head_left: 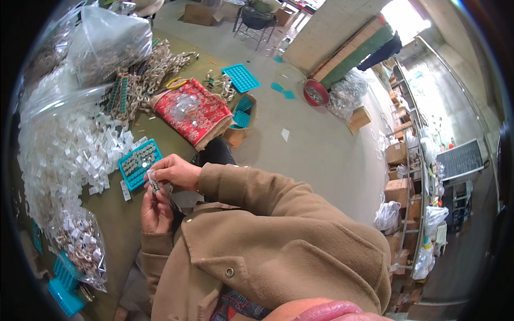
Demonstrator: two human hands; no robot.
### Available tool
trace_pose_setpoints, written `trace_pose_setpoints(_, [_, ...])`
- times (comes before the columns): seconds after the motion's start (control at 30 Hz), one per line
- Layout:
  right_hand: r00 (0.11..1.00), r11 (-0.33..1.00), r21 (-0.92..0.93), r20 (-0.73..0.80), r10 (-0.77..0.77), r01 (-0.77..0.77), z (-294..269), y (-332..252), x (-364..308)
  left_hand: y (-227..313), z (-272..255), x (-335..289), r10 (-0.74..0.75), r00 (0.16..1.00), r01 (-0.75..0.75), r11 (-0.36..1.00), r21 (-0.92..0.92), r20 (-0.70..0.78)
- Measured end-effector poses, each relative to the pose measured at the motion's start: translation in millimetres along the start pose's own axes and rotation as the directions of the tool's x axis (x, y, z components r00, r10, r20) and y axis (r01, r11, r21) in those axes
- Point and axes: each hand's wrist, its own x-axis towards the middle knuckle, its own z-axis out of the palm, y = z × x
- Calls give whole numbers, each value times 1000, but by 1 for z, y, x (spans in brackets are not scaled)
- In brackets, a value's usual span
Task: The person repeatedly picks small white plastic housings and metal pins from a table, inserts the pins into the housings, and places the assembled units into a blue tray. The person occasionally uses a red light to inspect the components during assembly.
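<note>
Small part (pixel 155 187) pinched between left hand (pixel 155 212) and right hand (pixel 180 172) | tray (pixel 134 181) just left | best steadied low, lightly gripped

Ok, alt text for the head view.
The right hand and left hand hold a small part beside a blue tray on a table. A heap of white tags spreads at left, a red cloth toward the top.
</note>
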Motion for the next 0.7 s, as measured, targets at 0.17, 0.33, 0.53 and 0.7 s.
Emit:
trace_pose_setpoints(0.17, [994,924,-369,-6,-111,101,-4,-2,6,-4,6,7,-46,995,50,998,-39,94])
trace_pose_setpoints(0.33, [977,932,-345,209,-36,108,-7,-12,4,-6,13,5,202,966,-190,978,87,-160])
trace_pose_setpoints(0.53, [749,212,-764,467,-470,609,-3,-6,-11,-12,20,7,153,986,-144,982,126,-62])
trace_pose_setpoints(0.7, [699,67,-798,479,-531,599,-5,-1,-14,-24,37,4,253,928,-165,938,305,-275])
